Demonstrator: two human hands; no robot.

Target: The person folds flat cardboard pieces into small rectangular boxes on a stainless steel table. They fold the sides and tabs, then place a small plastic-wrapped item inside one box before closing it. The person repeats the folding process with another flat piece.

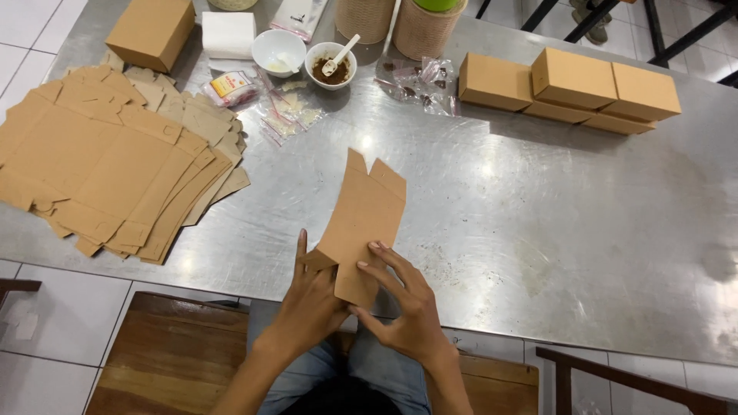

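Cardboard blank (363, 223): brown, flat, we pinch its near end with both hands.
Left hand (311, 296): fingers pressed on flap.
Right hand (403, 303): fingers spread across panel.

light: bright, even – glare: sheen on steel table (538, 200) – shadows: soft – focus: sharp
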